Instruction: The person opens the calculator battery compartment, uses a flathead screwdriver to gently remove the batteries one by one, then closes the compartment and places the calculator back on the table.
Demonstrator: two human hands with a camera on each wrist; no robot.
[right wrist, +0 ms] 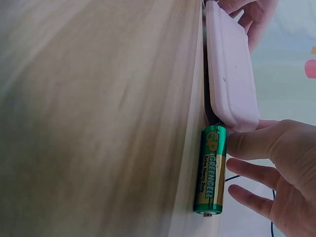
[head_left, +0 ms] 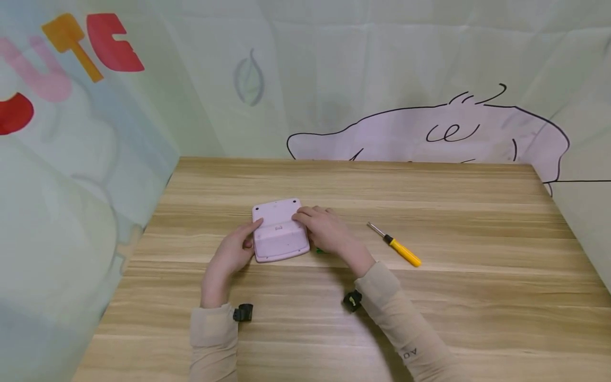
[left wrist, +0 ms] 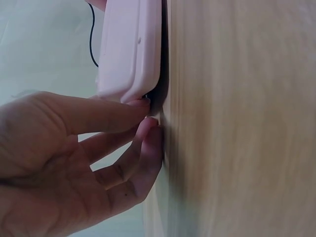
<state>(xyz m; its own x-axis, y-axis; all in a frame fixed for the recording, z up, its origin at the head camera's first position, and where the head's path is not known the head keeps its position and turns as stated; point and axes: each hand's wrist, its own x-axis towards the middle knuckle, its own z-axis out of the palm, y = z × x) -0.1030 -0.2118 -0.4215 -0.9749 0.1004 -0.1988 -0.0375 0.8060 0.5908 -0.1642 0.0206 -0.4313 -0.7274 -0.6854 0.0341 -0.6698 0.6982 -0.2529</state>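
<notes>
A pink calculator lies back side up on the wooden table, its raised battery section towards the person. My left hand grips its left edge, thumb on top and fingers curled at the side. At the opposite edge my right hand holds on, fingertips over the back and thumb by the near side. A green and gold battery lies on the table against the right thumb, mostly hidden under that hand in the head view. The calculator's face is hidden.
A screwdriver with a yellow handle lies right of the right hand. The wooden table ends at a printed cloth backdrop behind and on the left.
</notes>
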